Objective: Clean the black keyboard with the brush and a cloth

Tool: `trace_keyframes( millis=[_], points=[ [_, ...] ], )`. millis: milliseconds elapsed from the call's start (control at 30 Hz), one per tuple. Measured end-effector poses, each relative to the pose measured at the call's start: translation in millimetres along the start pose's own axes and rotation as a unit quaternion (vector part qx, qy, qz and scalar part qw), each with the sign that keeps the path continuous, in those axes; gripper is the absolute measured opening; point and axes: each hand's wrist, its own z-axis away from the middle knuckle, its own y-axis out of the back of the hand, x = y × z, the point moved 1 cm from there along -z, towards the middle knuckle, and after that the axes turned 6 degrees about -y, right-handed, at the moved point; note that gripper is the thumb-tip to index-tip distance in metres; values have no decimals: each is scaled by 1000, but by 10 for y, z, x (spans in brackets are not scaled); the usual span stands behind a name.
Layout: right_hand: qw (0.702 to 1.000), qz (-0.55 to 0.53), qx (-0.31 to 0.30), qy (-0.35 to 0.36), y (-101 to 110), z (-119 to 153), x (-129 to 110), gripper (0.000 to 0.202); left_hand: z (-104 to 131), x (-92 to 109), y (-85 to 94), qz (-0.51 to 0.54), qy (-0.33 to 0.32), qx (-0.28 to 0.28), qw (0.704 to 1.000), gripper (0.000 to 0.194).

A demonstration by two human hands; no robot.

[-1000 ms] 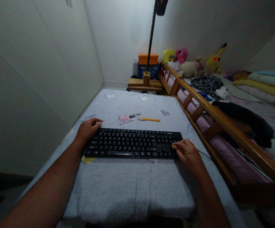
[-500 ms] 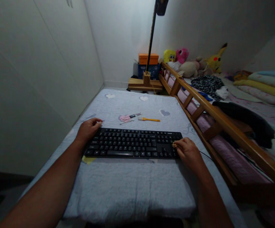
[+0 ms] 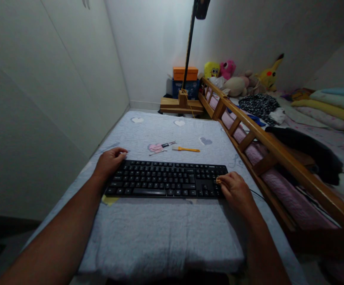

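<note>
A black keyboard [image 3: 160, 179] lies flat on the cloth-covered surface [image 3: 148, 237], with its long side toward me. My left hand [image 3: 110, 161] is at its far left corner, with the fingers curved and close together around that end. Over the number pad, my right hand [image 3: 235, 190] pinches a small tan piece [image 3: 218, 180] that touches the keys. What that piece is made of is too small to tell. Beyond the keyboard lie a brush with a yellow handle [image 3: 189, 149], a slim dark-handled tool with a metal tip [image 3: 166, 145] and a thin white stick [image 3: 157, 152].
A wooden bed rail [image 3: 249, 128] runs along the right side, with plush toys [image 3: 234, 85] and folded bedding [image 3: 332, 103] behind it. At the back, a wooden stand base [image 3: 180, 105] carries a dark pole. The keyboard's cable [image 3: 257, 194] trails right. White cabinet doors [image 3: 56, 99] stand left.
The right hand's pinched piece has turned slightly over the number pad. Otherwise the hands and keyboard stay in place; the view has shifted very slightly.
</note>
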Motion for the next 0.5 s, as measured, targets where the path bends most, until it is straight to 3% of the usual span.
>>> trace_keyframes(
  millis=[500],
  points=[
    [1000, 1, 8, 10, -73, 3, -93, 24, 15, 17, 6, 1, 7, 1, 1000, 46]
  ],
)
